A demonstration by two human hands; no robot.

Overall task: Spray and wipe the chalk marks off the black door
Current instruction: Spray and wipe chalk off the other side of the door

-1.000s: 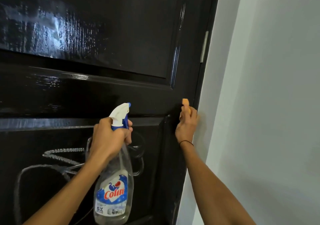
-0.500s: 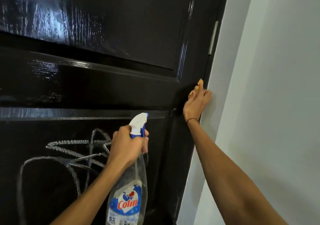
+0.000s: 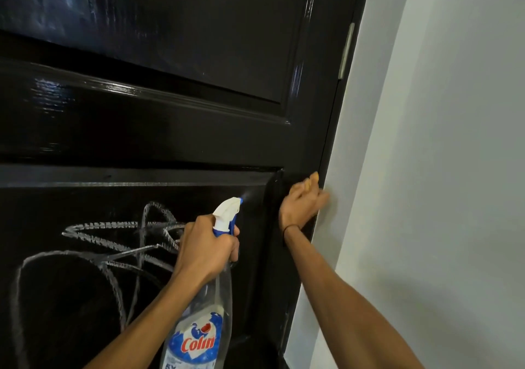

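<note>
The black door (image 3: pixel 176 107) fills most of the view, glossy and panelled, its right edge meeting a pale grey wall (image 3: pixel 443 141); a metal hinge (image 3: pixel 347 50) shows on that edge, high up. On the door's lower panel, left of centre, sprawl the white chalk marks (image 3: pixel 93 243): looping, zigzag scribbles that run behind the left hand and off the bottom of the frame. In front of the lower panel is the spray bottle (image 3: pixel 199 329), a clear plastic bottle tilted a little, nozzle end up and toward the door; it bears a blue, white and red "Colin" label, and liquid can be seen inside, though its level is hard to tell. Its white and blue trigger head (image 3: pixel 227 212) points up and right, with a faint puff of mist just off the nozzle tip, close to the panel's upper right corner. The left hand (image 3: pixel 206 248) is wrapped round the bottle's neck, fingers closed tight about it and the trigger. The right hand (image 3: pixel 302 206) rests against the door's right stile beside the wall, its fingers curled shut on a small orange cloth or sponge (image 3: pixel 312 179), of which only a bit shows above the knuckles. A thin dark band (image 3: pixel 290 228) circles the right wrist.
</note>
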